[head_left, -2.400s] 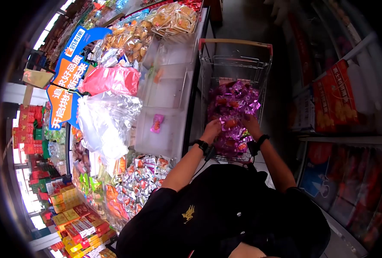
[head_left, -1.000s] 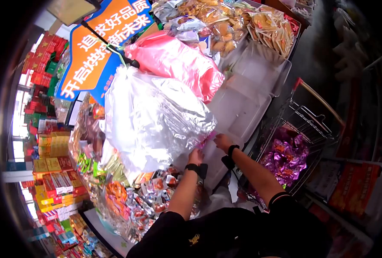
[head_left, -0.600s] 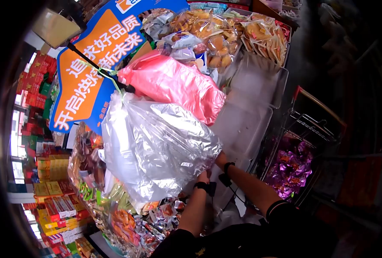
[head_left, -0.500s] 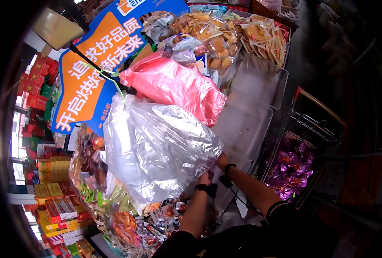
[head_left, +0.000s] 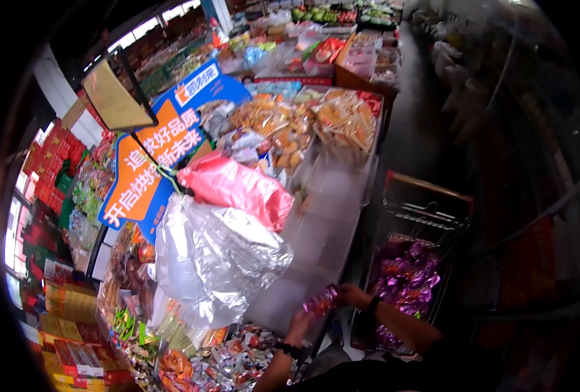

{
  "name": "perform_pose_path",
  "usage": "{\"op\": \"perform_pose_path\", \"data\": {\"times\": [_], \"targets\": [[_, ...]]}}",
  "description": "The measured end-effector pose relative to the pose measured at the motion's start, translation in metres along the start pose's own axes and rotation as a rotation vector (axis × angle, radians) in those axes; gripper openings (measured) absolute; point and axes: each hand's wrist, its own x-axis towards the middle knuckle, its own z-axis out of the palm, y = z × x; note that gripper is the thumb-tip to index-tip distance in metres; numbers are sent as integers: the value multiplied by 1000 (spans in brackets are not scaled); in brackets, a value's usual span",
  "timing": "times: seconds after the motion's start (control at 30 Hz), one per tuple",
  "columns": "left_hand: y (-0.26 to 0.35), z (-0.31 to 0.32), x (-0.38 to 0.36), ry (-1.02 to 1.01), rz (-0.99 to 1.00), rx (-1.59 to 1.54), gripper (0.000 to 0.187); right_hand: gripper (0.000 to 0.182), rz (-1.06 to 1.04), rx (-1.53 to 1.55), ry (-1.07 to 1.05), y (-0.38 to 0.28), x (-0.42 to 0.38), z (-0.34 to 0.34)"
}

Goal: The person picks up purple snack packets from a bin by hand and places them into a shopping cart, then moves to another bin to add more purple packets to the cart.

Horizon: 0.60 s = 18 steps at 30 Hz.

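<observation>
A shiny purple foil packet [head_left: 321,302] is held over the edge of the display bins. My left hand [head_left: 299,325] grips its lower left end, and my right hand [head_left: 350,296] has hold of the right end. More purple foil packets [head_left: 406,279] fill a wire shopping cart [head_left: 427,219] to the right of my hands. Up and left of my hands lies a clear plastic bag roll [head_left: 221,261], spread out and glossy. Beyond it is a pink plastic bag bundle [head_left: 237,189], tied with green string near a black post.
Translucent bins [head_left: 326,215] line the display's right side. Bagged baked goods [head_left: 345,121] sit at its far end, beside a blue and orange sign [head_left: 156,157]. Small wrapped snacks [head_left: 237,356] lie near me. A dark aisle [head_left: 411,111] runs along the right.
My hands have left the clear bags' edge and come back toward me, now with a purple foil packet between them. The view has swung so that more of the shop and cart shows.
</observation>
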Motion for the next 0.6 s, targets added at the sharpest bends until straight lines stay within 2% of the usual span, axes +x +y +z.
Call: {"op": "perform_pose_path", "data": {"times": [0.07, 0.1, 0.13, 0.2, 0.27, 0.3, 0.37, 0.4, 0.43, 0.5, 0.53, 0.6], "targets": [[-3, 30, -7, -44, -24, 4, 21, 24, -58, 83, 97, -7, -57, -15], [5, 52, -17, -53, -18, -21, 23, 22, -16, -161, 187, -20, -87, -25], [15, 79, -30, -60, -16, -45, 25, 19, 6, 49, 222, -14, -108, -36], [25, 124, -40, -106, 4, 22, 28, 18, 5, 151, 344, -12, -154, -58], [23, 163, -43, -180, 33, 204, 30, 15, -129, -159, 436, -2, -191, -90], [14, 181, -43, -252, 112, 68, 30, 14, -214, -258, 480, 26, -192, -118], [26, 221, -65, -302, 120, 149, 31, 12, -518, -909, 646, 51, -212, -159], [21, 235, -72, -320, 133, 239, 33, 13, -731, -1472, 742, 53, -225, -175], [3, 240, -73, -349, 257, 428, 34, 13, -464, -1396, 715, 65, -230, -187], [-36, 234, -67, -385, 508, 806, 37, 15, -459, -418, 691, 77, -247, -191], [-40, 231, -79, -444, 454, 847, 39, 16, -426, 64, 631, 77, -253, -190], [-48, 211, -119, -556, 333, 917, 42, 31, -338, -96, 653, 80, -270, -183]]}}
